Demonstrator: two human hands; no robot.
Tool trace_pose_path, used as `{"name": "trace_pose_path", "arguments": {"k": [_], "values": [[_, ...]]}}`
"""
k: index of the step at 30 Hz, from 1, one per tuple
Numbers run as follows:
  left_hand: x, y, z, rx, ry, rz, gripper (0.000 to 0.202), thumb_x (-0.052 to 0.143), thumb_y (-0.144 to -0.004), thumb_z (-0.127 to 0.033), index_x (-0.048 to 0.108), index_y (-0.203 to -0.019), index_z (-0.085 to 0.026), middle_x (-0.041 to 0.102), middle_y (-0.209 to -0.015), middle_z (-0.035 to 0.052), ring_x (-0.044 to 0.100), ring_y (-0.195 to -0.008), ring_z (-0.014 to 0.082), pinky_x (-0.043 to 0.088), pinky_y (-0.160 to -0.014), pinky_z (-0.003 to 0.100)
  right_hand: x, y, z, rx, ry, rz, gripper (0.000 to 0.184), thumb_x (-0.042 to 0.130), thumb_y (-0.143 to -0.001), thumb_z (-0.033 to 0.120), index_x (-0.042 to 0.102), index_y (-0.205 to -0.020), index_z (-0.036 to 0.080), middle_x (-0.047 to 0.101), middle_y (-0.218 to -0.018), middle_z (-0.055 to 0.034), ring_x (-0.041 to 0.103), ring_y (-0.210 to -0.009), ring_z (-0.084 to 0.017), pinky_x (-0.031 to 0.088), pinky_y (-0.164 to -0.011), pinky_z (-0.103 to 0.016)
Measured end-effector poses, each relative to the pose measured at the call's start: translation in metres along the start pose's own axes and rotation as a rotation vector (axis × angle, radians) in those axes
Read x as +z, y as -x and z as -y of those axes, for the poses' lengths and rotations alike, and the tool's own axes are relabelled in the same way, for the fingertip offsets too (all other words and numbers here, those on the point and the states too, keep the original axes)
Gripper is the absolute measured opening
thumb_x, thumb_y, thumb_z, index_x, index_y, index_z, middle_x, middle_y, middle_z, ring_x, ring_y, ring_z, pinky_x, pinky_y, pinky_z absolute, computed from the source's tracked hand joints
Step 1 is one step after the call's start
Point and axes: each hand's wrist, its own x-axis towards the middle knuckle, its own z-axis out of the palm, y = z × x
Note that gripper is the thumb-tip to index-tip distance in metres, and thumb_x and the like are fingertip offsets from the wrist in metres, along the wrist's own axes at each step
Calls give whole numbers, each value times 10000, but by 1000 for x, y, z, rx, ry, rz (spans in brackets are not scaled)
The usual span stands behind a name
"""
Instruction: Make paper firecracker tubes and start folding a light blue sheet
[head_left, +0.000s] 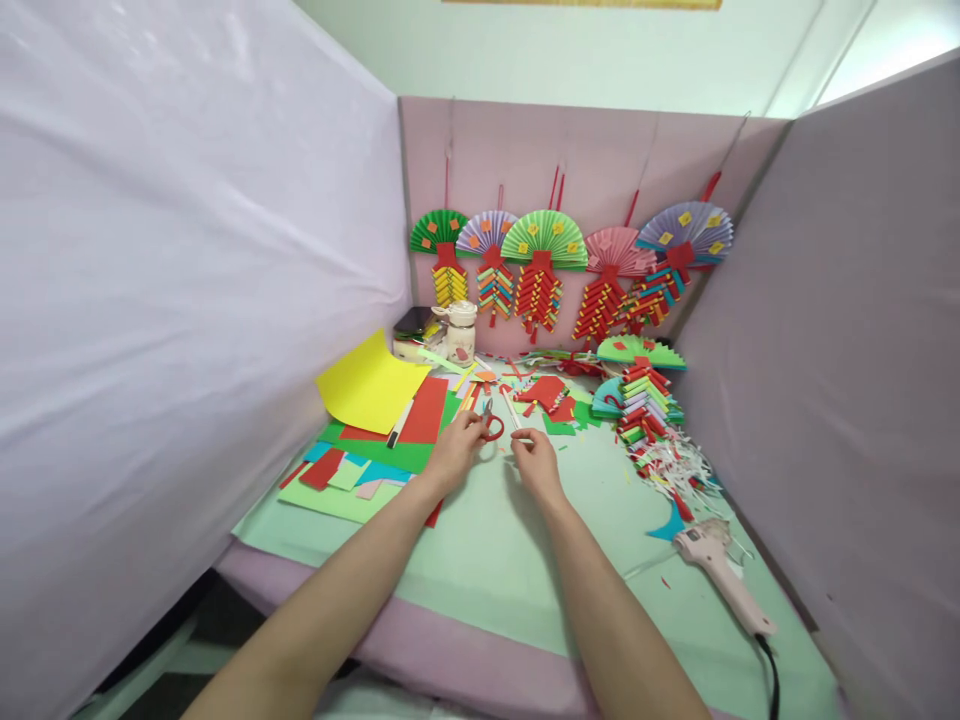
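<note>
At the middle of the worktop [487, 560], the left hand's [454, 450] nearly closed grip holds red-handled scissors [493, 429] at its right edge, blades pointing away, while the right hand [537, 462], just beside, pinches the near end of a slim white stick [511, 408] angled away, coloured paper sheets [375, 388] lying leftward.

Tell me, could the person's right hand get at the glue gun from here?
Probably yes: nothing bulky seems to stand between the right hand and the glue gun; just a blue paper scrap lies beside it.
</note>
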Motion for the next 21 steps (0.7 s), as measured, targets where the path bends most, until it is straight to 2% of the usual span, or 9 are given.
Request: {"name": "trace_pose_path", "arguments": {"k": [3,5,10,13,17,21], "values": [[0,-15,-6,-6,-25,-42,200,446,-892,-201,634,-961,-201,542,-1167,63,534,-1001,192,416,-857,314,-1,2,1,-22,23,16,230,476,-734,326,614,-847,180,616,-895,-51,578,-609,-130,454,-593,-258],[0,-36,-9,-8,-51,-38,196,453,-899,-221,636,-966,-204,564,-1157,58,532,-1007,198,409,-865,318,1,4,2,-44,39,39,224,469,-734,318,613,-833,176,615,-950,-69,602,-647,-139,470,-631,-269],[7,-101,-4,-69,-114,19,210,440,-933,-252,633,-985,-186,622,-1053,64,562,-972,199,424,-863,337,6,7,3,-113,95,88,203,451,-750,300,603,-804,178,620,-908,-69,616,-702,-166,478,-732,-309],[13,-124,5,-82,-139,63,202,507,-927,-290,623,-1024,-156,614,-1098,79,573,-1006,207,450,-897,396,6,10,5,-167,132,113,178,448,-765,283,598,-785,189,634,-860,-54,608,-703,-168,478,-730,-301],[16,-128,9,-115,-122,61,288,554,-913,-346,589,-1127,-157,592,-1170,88,578,-1039,219,483,-896,442,7,14,7,-239,194,139,173,439,-784,230,608,-785,198,644,-832,-34,608,-711,-160,476,-712,-273],[23,-104,-10,-125,-54,-25,203,473,-935,-235,643,-1026,-171,594,-1160,115,534,-1117,235,441,-944,392,10,15,5,-289,256,176,182,460,-784,176,640,-802,195,652,-815,-26,611,-722,-153,480,-715,-255]]}}
